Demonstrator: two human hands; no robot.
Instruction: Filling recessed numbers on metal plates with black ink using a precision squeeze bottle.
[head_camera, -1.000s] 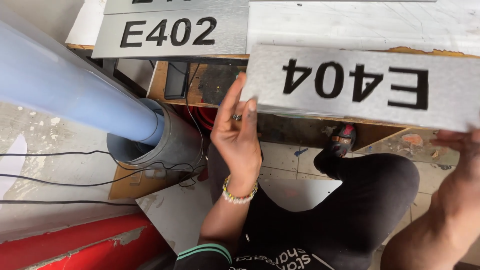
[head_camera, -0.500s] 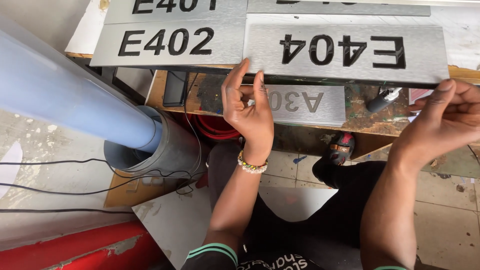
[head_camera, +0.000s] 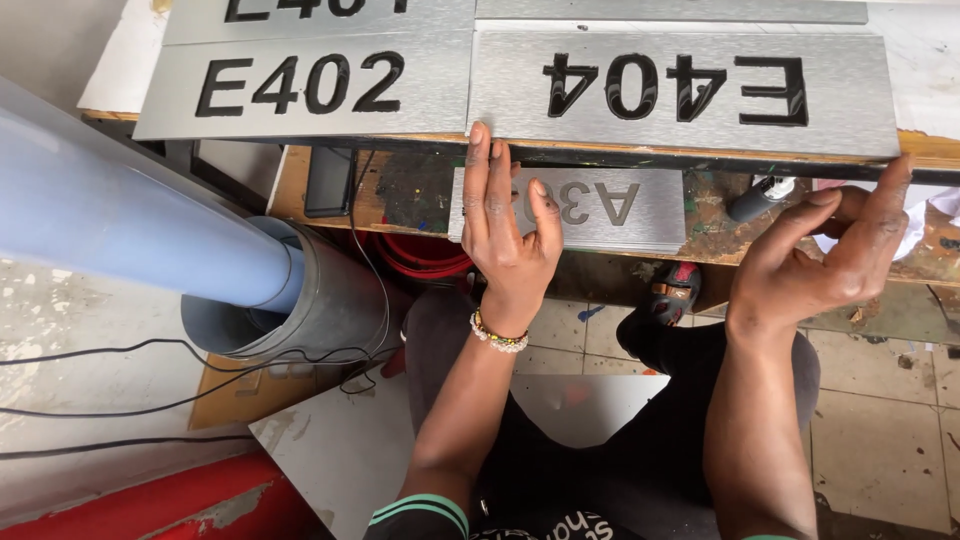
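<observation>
A brushed-silver sign plate with upside-down black characters (head_camera: 690, 90) lies on the wooden table top (head_camera: 930, 150), right beside a second silver plate (head_camera: 300, 85) whose characters read upright. My left hand (head_camera: 505, 225) is raised, fingers straight, its fingertips touching the near edge of the upside-down plate at its left corner. My right hand (head_camera: 830, 260) is open, palm up, with one fingertip on the plate's near right corner. Neither hand grips anything. A smaller silver plate (head_camera: 600, 205) rests on a shelf below, partly hidden by my left fingers.
A thick light-blue pipe (head_camera: 130, 220) slants into a grey metal cylinder (head_camera: 300, 310) at left. Black cables (head_camera: 150, 355) cross the floor. More silver plates (head_camera: 660, 10) lie further back on the table. A black tool (head_camera: 755, 198) sits on the shelf. My dark-clothed legs are below.
The upside-down plate was carried from mid-air onto the table and now sits flush beside the other plate. Both hands let go and now touch only its near edge.
</observation>
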